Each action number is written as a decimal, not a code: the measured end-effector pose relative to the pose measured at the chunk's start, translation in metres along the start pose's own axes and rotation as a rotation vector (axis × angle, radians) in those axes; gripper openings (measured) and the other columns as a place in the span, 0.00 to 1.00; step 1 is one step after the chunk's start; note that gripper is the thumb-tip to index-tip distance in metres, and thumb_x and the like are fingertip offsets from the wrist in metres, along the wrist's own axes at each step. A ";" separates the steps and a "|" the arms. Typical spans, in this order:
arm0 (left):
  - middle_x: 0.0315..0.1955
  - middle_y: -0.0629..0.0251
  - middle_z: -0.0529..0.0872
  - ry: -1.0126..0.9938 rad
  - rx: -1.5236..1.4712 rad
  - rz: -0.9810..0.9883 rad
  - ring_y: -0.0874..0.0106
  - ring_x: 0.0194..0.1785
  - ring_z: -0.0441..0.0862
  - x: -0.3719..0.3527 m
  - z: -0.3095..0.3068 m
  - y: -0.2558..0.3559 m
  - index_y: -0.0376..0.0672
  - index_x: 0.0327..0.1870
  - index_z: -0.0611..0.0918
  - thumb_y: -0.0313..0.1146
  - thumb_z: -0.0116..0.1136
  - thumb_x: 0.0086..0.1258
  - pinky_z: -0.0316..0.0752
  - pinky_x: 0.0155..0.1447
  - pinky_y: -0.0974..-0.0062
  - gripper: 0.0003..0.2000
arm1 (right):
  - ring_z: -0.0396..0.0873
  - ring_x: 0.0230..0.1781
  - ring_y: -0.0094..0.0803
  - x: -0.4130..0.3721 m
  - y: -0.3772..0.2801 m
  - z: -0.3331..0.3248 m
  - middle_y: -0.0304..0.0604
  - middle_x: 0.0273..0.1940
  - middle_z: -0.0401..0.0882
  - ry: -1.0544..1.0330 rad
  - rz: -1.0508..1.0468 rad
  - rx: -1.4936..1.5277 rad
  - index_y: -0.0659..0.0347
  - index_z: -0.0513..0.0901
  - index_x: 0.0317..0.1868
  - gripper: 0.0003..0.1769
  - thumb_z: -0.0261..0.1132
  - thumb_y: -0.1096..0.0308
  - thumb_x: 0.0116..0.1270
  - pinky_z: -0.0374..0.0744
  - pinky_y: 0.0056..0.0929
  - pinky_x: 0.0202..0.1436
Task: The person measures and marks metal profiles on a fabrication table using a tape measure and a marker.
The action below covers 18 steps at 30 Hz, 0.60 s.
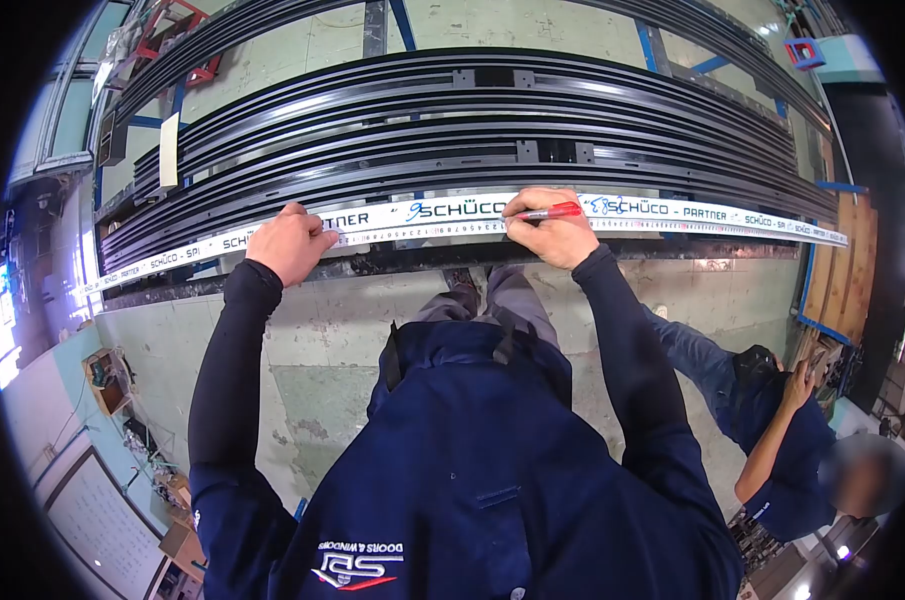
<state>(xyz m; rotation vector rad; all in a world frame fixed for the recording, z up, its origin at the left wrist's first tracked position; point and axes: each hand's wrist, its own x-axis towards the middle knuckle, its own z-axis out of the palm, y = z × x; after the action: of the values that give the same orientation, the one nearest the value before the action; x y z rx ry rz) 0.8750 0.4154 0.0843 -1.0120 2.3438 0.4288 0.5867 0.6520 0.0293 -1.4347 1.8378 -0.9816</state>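
Note:
A long white strip printed SCHÜCO PARTNER [672, 212] runs across the near black profile, with blue handwriting on it. Along its lower edge lies a measuring tape [422, 232] with small black and red numbers. My left hand [290, 246] has its fingers curled over the strip, with the thumb pressed at the tape. My right hand [547, 228] grips a red pen [557, 212], its tip end pointing left over the strip near the tape. The fingers of the right hand hide part of the printed lettering.
Several long black profiles [452, 120] lie beyond the strip on a rack with blue supports. Stacked wooden boards [837, 265] stand at the right. A co-worker [772, 420] in dark clothing is at the lower right. A whiteboard [102, 520] is at the lower left.

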 end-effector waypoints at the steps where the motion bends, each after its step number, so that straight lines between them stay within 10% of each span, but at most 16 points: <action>1: 0.49 0.59 0.83 0.002 -0.001 -0.001 0.57 0.49 0.85 0.000 0.000 0.000 0.43 0.45 0.88 0.52 0.58 0.73 0.79 0.54 0.60 0.20 | 0.85 0.36 0.47 0.000 0.000 0.000 0.48 0.34 0.86 0.000 -0.003 0.005 0.63 0.85 0.36 0.10 0.67 0.65 0.57 0.82 0.37 0.44; 18: 0.48 0.59 0.83 0.026 0.001 0.022 0.57 0.49 0.85 0.000 0.003 -0.002 0.42 0.44 0.89 0.53 0.58 0.74 0.79 0.53 0.60 0.21 | 0.86 0.35 0.44 -0.001 0.004 0.003 0.47 0.34 0.86 0.005 -0.019 0.028 0.63 0.86 0.37 0.09 0.68 0.67 0.59 0.81 0.36 0.43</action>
<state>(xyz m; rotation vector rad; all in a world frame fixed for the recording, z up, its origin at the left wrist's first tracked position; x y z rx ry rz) 0.8773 0.4153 0.0817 -0.9982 2.3802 0.4250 0.5873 0.6532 0.0238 -1.4370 1.8101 -1.0169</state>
